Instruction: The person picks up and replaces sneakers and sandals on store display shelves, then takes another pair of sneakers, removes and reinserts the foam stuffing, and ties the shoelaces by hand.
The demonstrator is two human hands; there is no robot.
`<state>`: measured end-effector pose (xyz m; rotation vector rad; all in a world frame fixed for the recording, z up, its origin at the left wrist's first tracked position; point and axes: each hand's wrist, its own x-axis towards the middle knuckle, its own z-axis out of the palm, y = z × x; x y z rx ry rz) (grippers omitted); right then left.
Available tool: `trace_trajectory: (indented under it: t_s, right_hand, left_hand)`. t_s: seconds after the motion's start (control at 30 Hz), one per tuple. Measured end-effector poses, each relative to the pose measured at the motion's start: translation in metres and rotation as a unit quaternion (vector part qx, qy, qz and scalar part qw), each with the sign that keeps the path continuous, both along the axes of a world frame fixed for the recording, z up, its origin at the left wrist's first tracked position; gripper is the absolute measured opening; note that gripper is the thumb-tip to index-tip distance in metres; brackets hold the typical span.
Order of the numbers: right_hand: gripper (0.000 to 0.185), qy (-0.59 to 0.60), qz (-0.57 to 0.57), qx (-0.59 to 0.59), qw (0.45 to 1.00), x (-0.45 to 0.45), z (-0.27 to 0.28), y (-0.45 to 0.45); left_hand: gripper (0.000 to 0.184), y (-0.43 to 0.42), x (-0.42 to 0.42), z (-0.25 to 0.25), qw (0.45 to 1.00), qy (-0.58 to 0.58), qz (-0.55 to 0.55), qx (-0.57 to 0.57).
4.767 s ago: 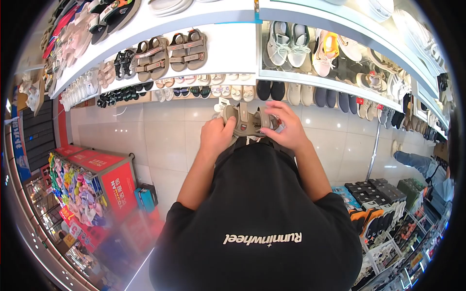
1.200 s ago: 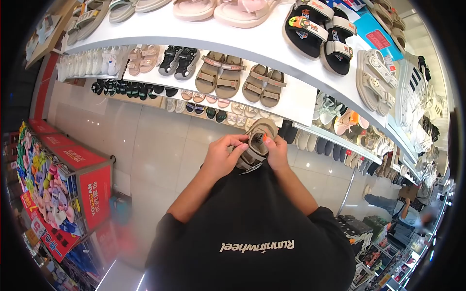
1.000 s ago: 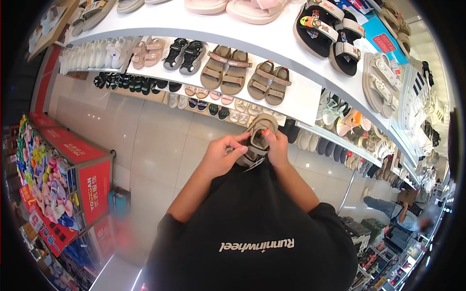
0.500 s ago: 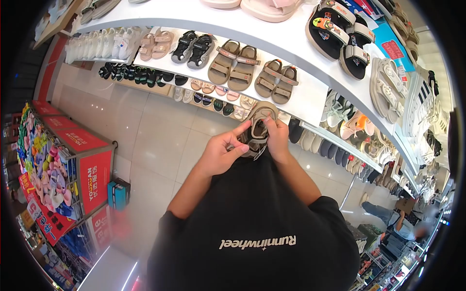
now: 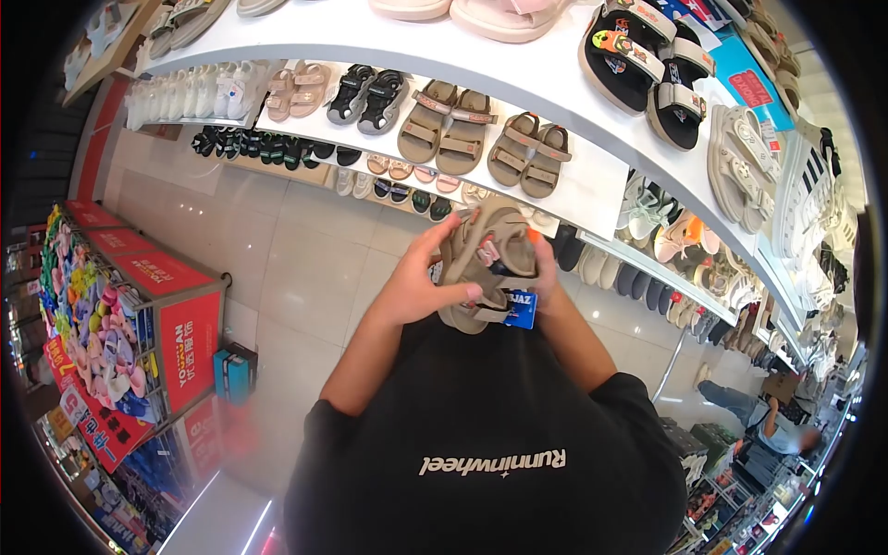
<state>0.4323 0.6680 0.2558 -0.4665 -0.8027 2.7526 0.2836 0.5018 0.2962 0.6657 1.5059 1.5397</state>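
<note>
Between my two hands, in front of my black shirt, is a khaki strap sandal [image 5: 504, 227]; whether a second one is pressed against it I cannot tell. A blue tag [image 5: 521, 310] with white letters hangs from its near end. My left hand [image 5: 424, 282] grips the left side, thumb across the straps and fingers round the far edge. On the right side my right hand [image 5: 549, 277] is closed round it, partly hidden behind the sandal. Just beyond, on the white shelf, stands a similar khaki pair [image 5: 527, 155].
A curved white shelf [image 5: 370, 39] with sandals overhangs the front, a lower white shelf [image 5: 592, 199] beneath it. Shoe racks [image 5: 684, 245] line the right. At left stands a red bin [image 5: 190, 338] of colourful goods. Another person [image 5: 772, 430] is at far right.
The sandal has been turned, so its straps and blue tag now show. My left hand has gone from a finger-and-thumb hold to a wider grip, and my right hand has moved slightly right.
</note>
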Motion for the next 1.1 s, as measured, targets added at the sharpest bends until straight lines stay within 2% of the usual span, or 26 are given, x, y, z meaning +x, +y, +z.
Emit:
trace_trajectory:
  t_s: [0.1, 0.13, 0.17, 0.23, 0.27, 0.3, 0.4, 0.43, 0.53, 0.57, 0.63, 0.67, 0.73, 0.8, 0.9, 1.0, 1.1]
  right_hand:
    - [0.073, -0.004, 0.047, 0.156, 0.987, -0.001, -0.004, 0.0]
    - [0.071, -0.013, 0.056, 0.198, 0.979, -0.003, -0.006, -0.001]
    - [0.063, -0.024, 0.044, 0.178, 0.983, -0.003, -0.006, -0.002]
    - [0.058, -0.067, 0.012, 0.194, 0.979, -0.009, -0.016, -0.001]
    - [0.055, -0.089, -0.004, 0.202, 0.975, -0.012, -0.02, 0.0]
    - [0.044, -0.115, -0.036, 0.214, 0.969, -0.015, -0.013, -0.001]
    - [0.039, -0.175, -0.034, 0.329, 0.927, -0.004, -0.024, 0.009]
    - [0.043, -0.195, -0.03, 0.35, 0.916, -0.001, -0.024, 0.013]
    - [0.044, -0.198, -0.038, 0.499, 0.843, 0.001, -0.011, 0.014]
    - [0.048, -0.167, -0.079, 0.541, 0.82, -0.003, -0.01, 0.014]
    - [0.05, -0.158, -0.063, 0.629, 0.759, -0.003, 0.005, 0.016]
    - [0.052, -0.154, -0.056, 0.67, 0.724, -0.003, 0.009, 0.017]
    - [0.056, -0.156, -0.075, 0.669, 0.723, -0.002, 0.004, 0.016]
    - [0.055, -0.166, -0.083, 0.672, 0.717, 0.001, 0.003, 0.017]
    - [0.052, -0.172, -0.066, 0.625, 0.759, 0.004, 0.009, 0.017]
    - [0.046, -0.151, -0.032, 0.671, 0.725, 0.011, 0.007, 0.022]
    - [0.044, -0.134, -0.051, 0.679, 0.72, 0.011, -0.004, 0.016]
  left_hand:
    - [0.074, 0.006, 0.002, 0.003, 0.959, 0.277, -0.054, 0.004]
    - [0.067, 0.005, 0.005, 0.002, 0.99, 0.134, -0.045, -0.021]
    - [0.061, 0.002, 0.008, 0.002, 0.998, -0.012, -0.036, -0.045]
    - [0.051, 0.0, 0.013, -0.001, 0.987, -0.151, -0.001, -0.047]
    - [0.048, -0.001, 0.016, -0.006, 0.989, -0.146, 0.024, -0.026]
    - [0.044, 0.0, 0.018, -0.013, 0.989, -0.141, 0.05, -0.005]
    - [0.038, 0.007, 0.022, -0.035, 0.978, -0.098, 0.174, 0.062]
    - [0.035, 0.009, 0.017, -0.036, 0.983, -0.007, 0.182, 0.037]
    - [0.038, 0.009, 0.007, -0.013, 0.982, 0.098, 0.147, -0.06]
    - [0.038, 0.011, 0.006, -0.01, 0.981, 0.108, 0.144, -0.077]
    - [0.038, 0.016, 0.008, -0.007, 0.977, 0.125, 0.131, -0.111]
    - [0.043, 0.019, 0.009, -0.008, 0.975, 0.145, 0.128, -0.108]
    - [0.055, 0.023, 0.013, -0.01, 0.969, 0.187, 0.122, -0.103]
    - [0.058, 0.025, 0.018, -0.01, 0.96, 0.224, 0.129, -0.105]
    - [0.06, 0.026, 0.022, -0.004, 0.945, 0.278, 0.126, -0.121]
    - [0.061, 0.027, 0.025, -0.003, 0.929, 0.328, 0.113, -0.128]
    - [0.062, 0.026, 0.029, -0.007, 0.927, 0.338, 0.106, -0.123]
